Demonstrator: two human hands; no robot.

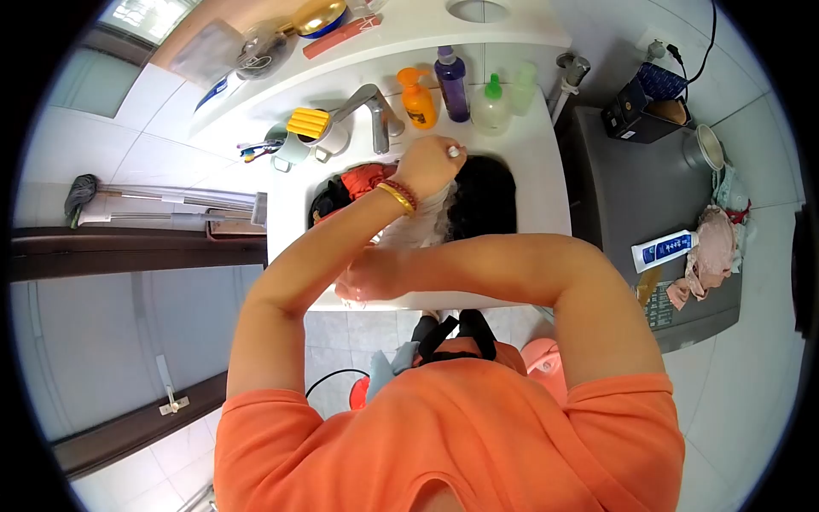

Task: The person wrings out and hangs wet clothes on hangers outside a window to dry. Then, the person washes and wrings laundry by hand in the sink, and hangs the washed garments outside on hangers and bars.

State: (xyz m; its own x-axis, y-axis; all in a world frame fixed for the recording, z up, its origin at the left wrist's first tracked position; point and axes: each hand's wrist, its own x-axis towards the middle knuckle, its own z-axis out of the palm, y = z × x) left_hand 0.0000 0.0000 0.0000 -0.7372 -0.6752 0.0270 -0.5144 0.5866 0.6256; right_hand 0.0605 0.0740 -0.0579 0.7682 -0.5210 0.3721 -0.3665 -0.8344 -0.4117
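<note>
My left hand [429, 165], with a red and gold bracelet at its wrist, is closed over the basin, and a white bit shows between its fingers. White wet cloth [415, 224] stretches below it toward my right hand [373, 273]. That right hand is closed around the cloth's near end at the front rim of the sink [435, 300], slightly blurred. My forearms cross each other's side of the view. In the basin, black cloth [486, 198] lies on the right, and red cloth [365, 180] with dark cloth lies on the left.
Behind the basin stand a faucet [380, 119], an orange pump bottle [417, 101], a purple bottle [453, 85] and a green-topped bottle [491, 107]. Cups [293, 151] stand at left. A grey appliance top [610, 200] at right bears a blue-white tube [664, 251] and cloths.
</note>
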